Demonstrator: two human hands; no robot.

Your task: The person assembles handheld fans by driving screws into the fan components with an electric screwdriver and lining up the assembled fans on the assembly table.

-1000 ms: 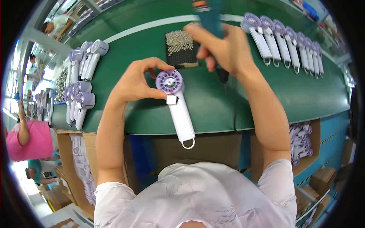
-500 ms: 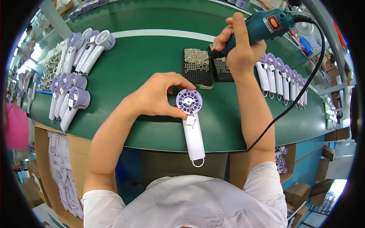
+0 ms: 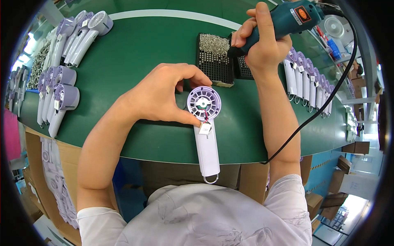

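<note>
Green desk point(image 3: 139, 45) filling the middle of the frame, its near edge curving across below centre and a pale stripe arching along the top; handheld fan point(image 3: 207, 145), with a purple slotted round head and a white handle, at the centre of the frame, head uppermost and handle pointing downward; the handle's lower end and its wire loop point(image 3: 211, 179) extend past the near edge of the desk. Left hand point(image 3: 160, 94) curved around the left side of the fan head, forefinger at its top and thumb at its lower left, beside a small white tag point(image 3: 205, 128); right hand point(image 3: 266, 51), upper right, closed around a teal power driver point(image 3: 287, 20), whose black nose slants down leftward over two black gridded trays point(image 3: 215, 73); whether its tip touches anything cannot be told. Small metal screws point(image 3: 214, 44) crowd the upper part of the left-hand tray; a black cable point(image 3: 328, 96) loops down the right side across the forearm. Further fans stand as a right-hand row point(image 3: 303, 82), an upper-left cluster point(image 3: 84, 39) and a left-hand cluster point(image 3: 53, 100); white parts point(image 3: 59, 184) fill a carton point(image 3: 35, 160) at lower left.
</note>
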